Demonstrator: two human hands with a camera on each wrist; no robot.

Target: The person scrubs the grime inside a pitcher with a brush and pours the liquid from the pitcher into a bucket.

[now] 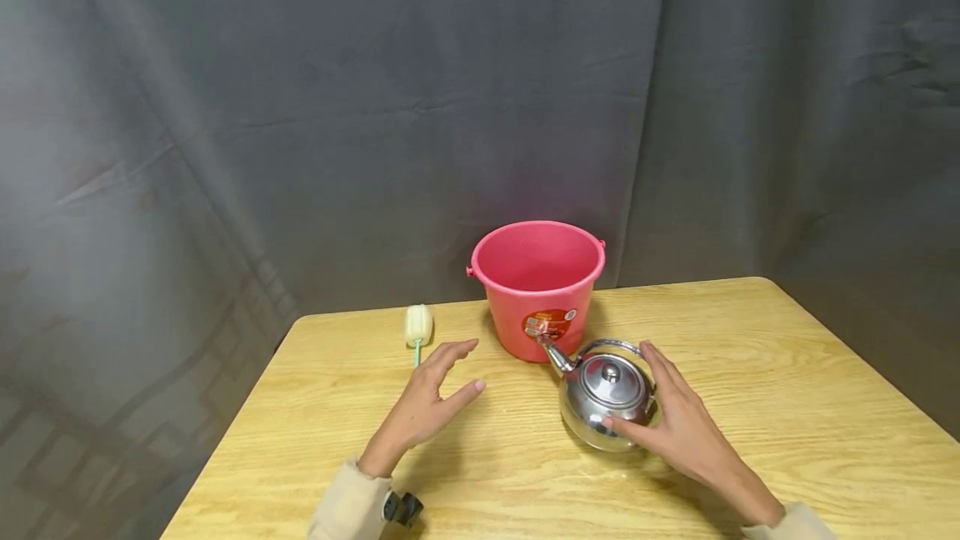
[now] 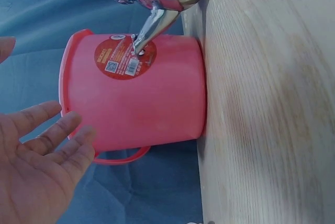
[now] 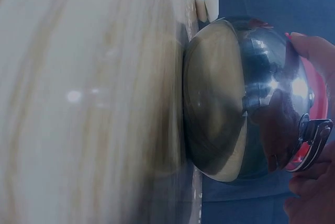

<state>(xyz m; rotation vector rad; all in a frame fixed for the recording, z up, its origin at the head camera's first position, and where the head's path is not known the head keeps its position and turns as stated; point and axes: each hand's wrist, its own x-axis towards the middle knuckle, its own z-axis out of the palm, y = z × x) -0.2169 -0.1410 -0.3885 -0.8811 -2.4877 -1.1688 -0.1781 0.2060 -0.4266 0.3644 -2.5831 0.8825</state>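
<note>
A shiny steel kettle (image 1: 600,407) with its lid (image 1: 615,379) on stands on the wooden table, spout (image 1: 557,354) toward the pink bucket. Its metal handle (image 1: 611,343) is tipped down toward the far side. My right hand (image 1: 678,423) spans the kettle's right side. The thumb is at the near side of the body, and the fairly straight fingers reach past the handle. To the left, my left hand (image 1: 423,402) hovers over the table with fingers spread and nothing in it. The bucket (image 1: 517,315) stands upright behind the kettle, its red label partly behind the spout tip.
A sponge brush (image 1: 418,326) with a pale head and thin green handle lies at the table's back left, beyond my left hand. Dark grey cloth (image 1: 375,148) hangs behind the table (image 1: 750,357) and along its sides.
</note>
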